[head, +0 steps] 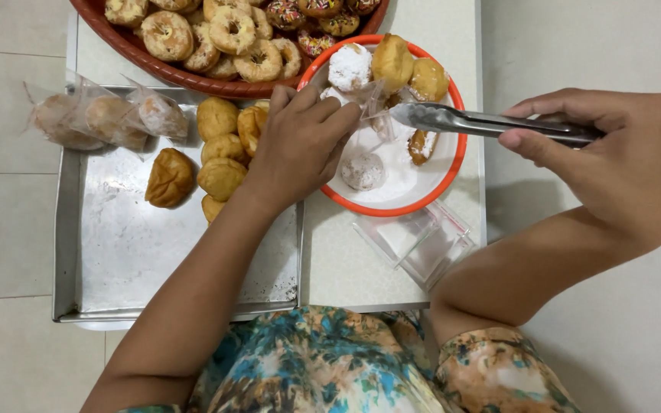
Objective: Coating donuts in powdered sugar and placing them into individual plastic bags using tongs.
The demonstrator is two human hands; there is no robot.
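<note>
My right hand [606, 157] grips metal tongs [483, 122] that reach left over an orange-rimmed bowl [457, 164] of white sugar. The tong tips sit at a small clear plastic bag [372, 103] that my left hand [300, 141] pinches at the bowl's left edge. Sugar-coated and plain round doughnut balls [363, 170] lie in the bowl. Whether the tongs hold a piece is hidden by the bag.
A metal tray [116, 252] on the left carries plain fried buns [170, 177] and three bagged ones [105, 118]. A big red basket [185, 76] of ring doughnuts stands at the top. A stack of clear plastic bags [418, 245] lies below the bowl.
</note>
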